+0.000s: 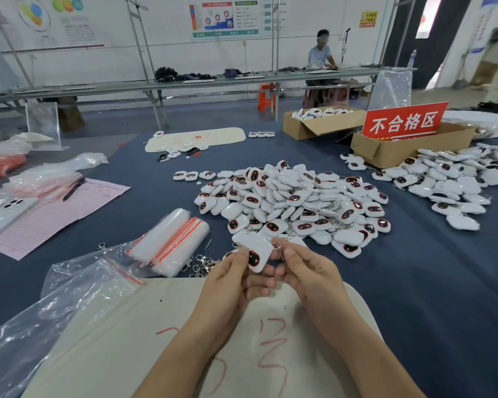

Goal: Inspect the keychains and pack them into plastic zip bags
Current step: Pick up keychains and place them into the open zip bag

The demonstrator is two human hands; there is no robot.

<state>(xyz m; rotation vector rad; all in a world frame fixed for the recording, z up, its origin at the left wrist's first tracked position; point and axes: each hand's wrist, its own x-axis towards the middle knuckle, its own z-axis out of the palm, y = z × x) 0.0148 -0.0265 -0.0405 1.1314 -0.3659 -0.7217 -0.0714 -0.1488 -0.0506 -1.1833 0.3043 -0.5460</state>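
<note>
One white keychain (258, 252) with a dark, red-rimmed oval window is held tilted between the left hand (230, 280) and right hand (305, 274), just in front of a heaped pile of identical keychains (293, 202) on the counter (414, 268), with a bundle of clear, red-striped zip bags (170, 242) lying left of it.

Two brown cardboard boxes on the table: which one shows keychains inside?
The farther, left-hand brown cardboard box, heaped with white keychains. The nearer brown cardboard box shows only a red sign with white characters standing in it.
</note>
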